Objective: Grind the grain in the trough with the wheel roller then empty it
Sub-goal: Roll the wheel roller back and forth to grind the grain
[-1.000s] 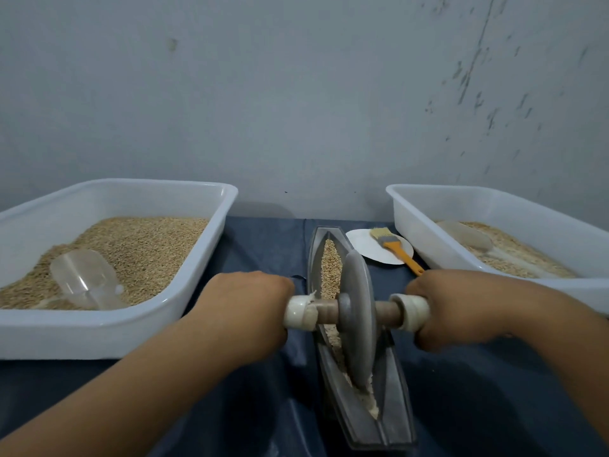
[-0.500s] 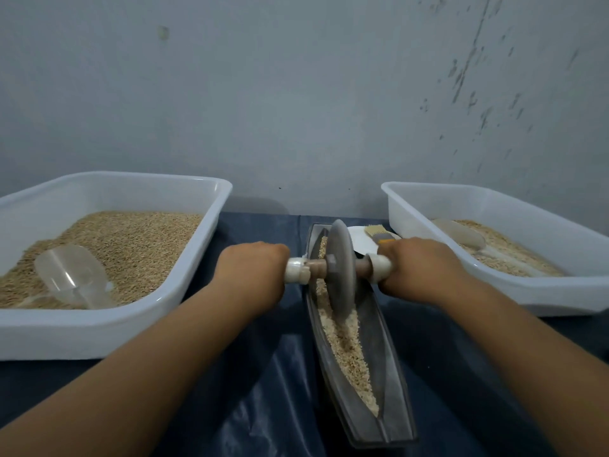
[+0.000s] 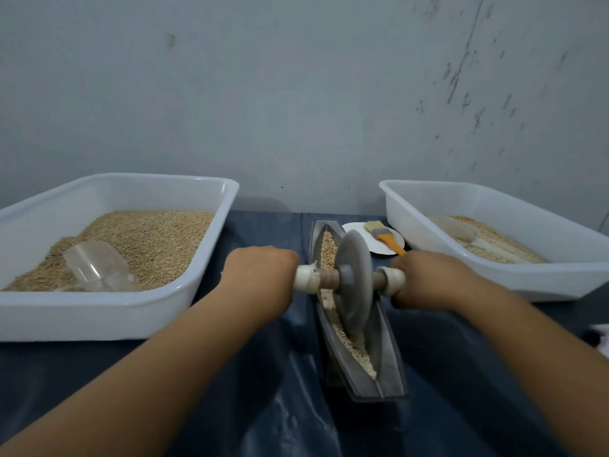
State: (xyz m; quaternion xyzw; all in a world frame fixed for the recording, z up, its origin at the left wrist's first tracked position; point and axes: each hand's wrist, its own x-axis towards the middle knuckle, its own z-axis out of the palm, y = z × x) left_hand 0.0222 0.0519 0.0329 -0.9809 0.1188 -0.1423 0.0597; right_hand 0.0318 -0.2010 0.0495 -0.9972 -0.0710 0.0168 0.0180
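Both hands, left (image 3: 260, 280) and right (image 3: 428, 280), fists closed around the axle ends, keep the wheel roller (image 3: 352, 282) upright mid-trough (image 3: 389, 354), centred on the grain (image 3: 329, 249) for even pressure.

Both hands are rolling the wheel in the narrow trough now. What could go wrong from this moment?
1. The trough is narrow and lies loose on the dark cloth; an uneven push from the left hand or right hand might tip it and spill the grain.
2. The wheel roller could climb out near the trough's end.
3. The orange brush on the white plate lies close to the right hand and could be knocked.
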